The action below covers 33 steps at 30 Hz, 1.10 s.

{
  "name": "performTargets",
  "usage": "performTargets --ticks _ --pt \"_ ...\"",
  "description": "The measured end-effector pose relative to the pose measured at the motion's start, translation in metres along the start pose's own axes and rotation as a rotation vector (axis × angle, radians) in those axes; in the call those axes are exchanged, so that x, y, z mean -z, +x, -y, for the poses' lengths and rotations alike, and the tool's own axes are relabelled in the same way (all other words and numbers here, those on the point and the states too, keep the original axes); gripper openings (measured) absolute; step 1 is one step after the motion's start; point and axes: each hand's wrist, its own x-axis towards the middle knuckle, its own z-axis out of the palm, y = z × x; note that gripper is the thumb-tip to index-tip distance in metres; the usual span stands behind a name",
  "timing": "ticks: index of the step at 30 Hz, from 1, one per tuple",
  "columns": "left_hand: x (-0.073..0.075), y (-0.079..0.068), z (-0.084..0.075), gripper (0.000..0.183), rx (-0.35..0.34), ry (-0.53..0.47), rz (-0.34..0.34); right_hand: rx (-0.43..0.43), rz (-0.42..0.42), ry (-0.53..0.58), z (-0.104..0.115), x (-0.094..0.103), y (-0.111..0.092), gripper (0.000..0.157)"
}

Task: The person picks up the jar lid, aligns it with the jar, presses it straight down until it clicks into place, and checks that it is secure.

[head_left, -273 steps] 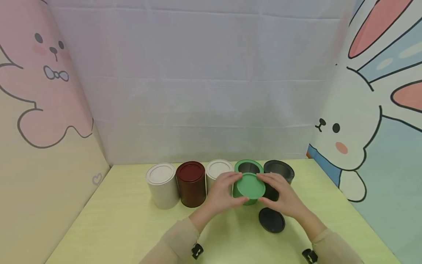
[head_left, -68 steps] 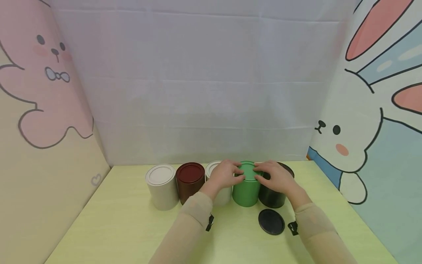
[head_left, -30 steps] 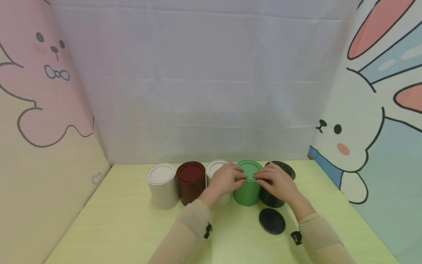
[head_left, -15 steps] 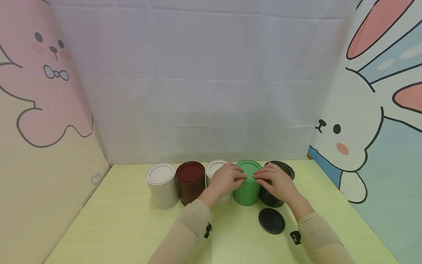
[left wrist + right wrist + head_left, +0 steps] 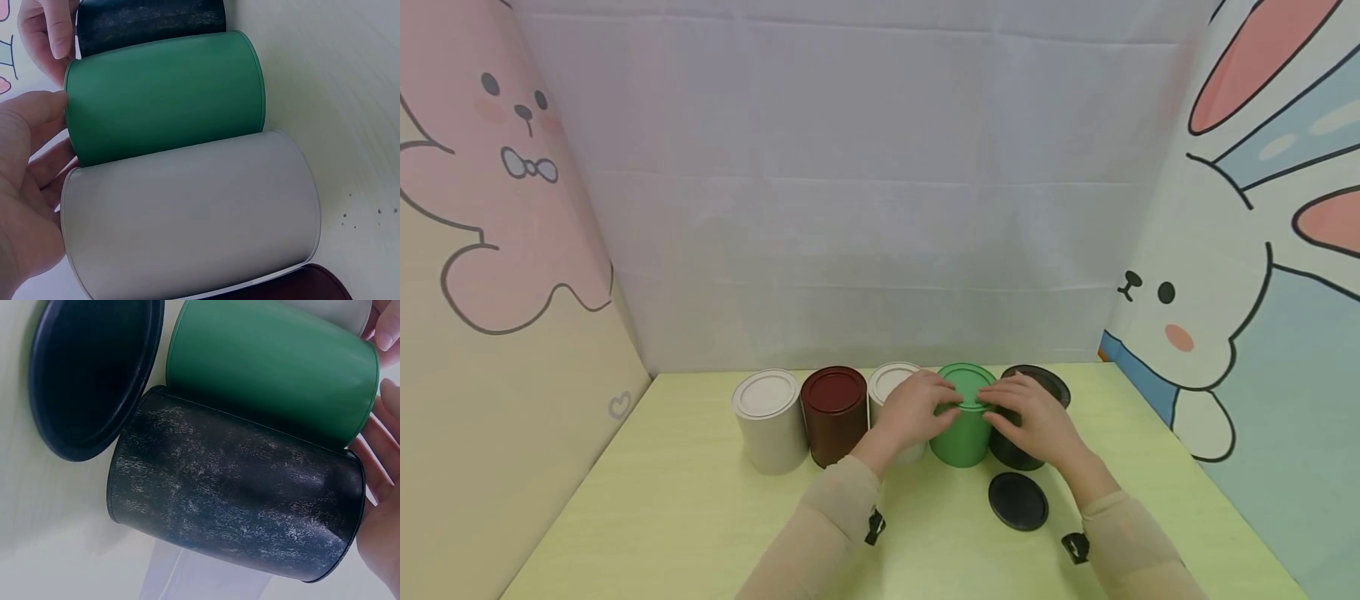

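Observation:
A green can (image 5: pixel 961 440) stands upright in the row, its green lid (image 5: pixel 967 383) seated on top. In the head view my left hand (image 5: pixel 914 410) touches the lid's left side with its fingertips, the thumb lower by the rim. My right hand (image 5: pixel 1034 414) touches the lid's right side in the same way. The left wrist view shows the left hand's fingers behind the rim of the green can (image 5: pixel 165 97). A scuffed black can (image 5: pixel 237 494) stands against it, its top partly behind my right hand. A black lid (image 5: pixel 1018 502) lies on the table in front.
Left of the green can stand a lidded white can (image 5: pixel 892 381), a dark red-brown can (image 5: pixel 835 433) and another white can (image 5: pixel 772 433), close together. They all stand on a pale yellow-green table (image 5: pixel 700 517) before a white cloth backdrop (image 5: pixel 865 208).
About nine seconds ago both hands held the green lid in front of the uncovered green can; now it sits on that can. Over the last second the hands barely move.

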Motion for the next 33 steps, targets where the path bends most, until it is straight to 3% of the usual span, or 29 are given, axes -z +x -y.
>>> performTargets --ticks 7,11,13,17,23,33 --pt "-0.004 -0.005 -0.006 0.024 -0.058 0.025 -0.129 0.007 -0.041 0.019 0.003 0.003 -0.007 0.044" --pt "-0.006 -0.009 -0.013 0.027 -0.104 0.013 -0.239 0.006 -0.058 0.033 0.004 0.006 -0.011 0.032" --pt "-0.008 -0.01 -0.017 0.031 -0.123 0.016 -0.274 0.009 -0.068 0.045 0.005 0.008 -0.013 0.034" --pt "-0.009 -0.012 -0.025 0.038 -0.138 0.027 -0.297 0.016 -0.095 0.067 0.008 0.01 -0.017 0.05" --pt "-0.013 -0.017 -0.034 0.046 -0.139 0.019 -0.302 -0.012 -0.128 0.105 0.014 0.017 -0.024 0.03" --pt "-0.024 -0.025 -0.051 0.052 -0.175 -0.042 -0.36 -0.06 -0.15 0.18 0.021 0.028 -0.041 0.03"
